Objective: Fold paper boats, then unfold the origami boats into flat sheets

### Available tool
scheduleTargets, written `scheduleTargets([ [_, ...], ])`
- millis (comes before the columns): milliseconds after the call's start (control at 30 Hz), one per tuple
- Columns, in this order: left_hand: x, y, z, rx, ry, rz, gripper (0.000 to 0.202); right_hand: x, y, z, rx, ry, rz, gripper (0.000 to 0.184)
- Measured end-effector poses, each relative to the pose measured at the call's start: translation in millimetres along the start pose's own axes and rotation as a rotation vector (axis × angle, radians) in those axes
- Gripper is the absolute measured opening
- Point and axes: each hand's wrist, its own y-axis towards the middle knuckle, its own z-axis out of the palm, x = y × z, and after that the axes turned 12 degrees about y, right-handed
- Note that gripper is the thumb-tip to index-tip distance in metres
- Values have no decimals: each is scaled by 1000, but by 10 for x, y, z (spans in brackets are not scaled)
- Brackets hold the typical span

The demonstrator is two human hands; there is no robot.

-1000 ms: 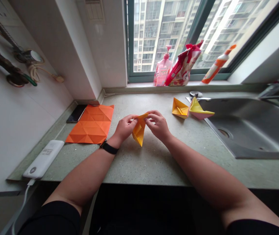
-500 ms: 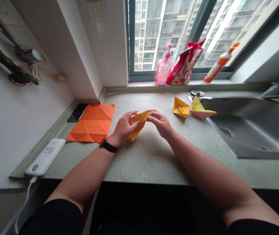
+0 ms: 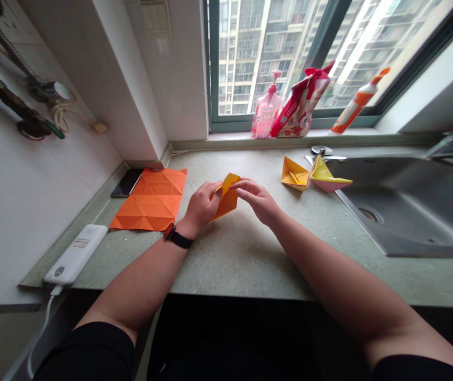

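A folded piece of yellow-orange paper [image 3: 227, 198] is held just above the speckled countertop [image 3: 250, 254], between both hands. My left hand [image 3: 201, 207], with a black watch at the wrist, grips the paper's left side, fingers curled round it. From the right, my right hand [image 3: 259, 199] pinches the paper's upper edge with thumb and fingertips. Two finished paper boats lie further back on the right: an orange one [image 3: 293, 174] and a yellow and pink one [image 3: 325, 176].
A creased orange sheet [image 3: 150, 200] lies flat at the left, a dark phone [image 3: 126, 182] beyond it. A white power bank [image 3: 75, 255] with a cable sits near the counter's left front edge. A steel sink [image 3: 409, 206] takes up the right. Bottles and a red bag [image 3: 300, 103] stand on the windowsill.
The folded paper has been turned and drawn in between the hands, from hanging point-down to lying flatter against my left palm. Both hands kept hold of it throughout.
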Motion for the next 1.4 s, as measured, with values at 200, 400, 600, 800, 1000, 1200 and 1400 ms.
scheduleTargets([
  [200,61,25,74,-33,-183,-244,36,-47,-93,82,-11,-145,-85,26],
  [400,165,80,151,-7,-473,-399,43,-38,-112,74,8,-351,-221,35],
  [600,184,89,154,40,-528,-404,52,-54,-87,30,-11,-436,-200,45],
  [800,130,46,110,63,-383,-295,48,11,-70,-16,-48,-539,-210,39],
  [1000,76,-11,52,21,-5,-294,43,25,-75,-9,-113,-590,-221,28],
  [1200,45,0,1,183,93,-271,59,75,-128,55,-127,-577,-255,27],
  [1400,43,12,45,244,-117,-327,51,80,-148,110,-75,-504,-276,29],
])
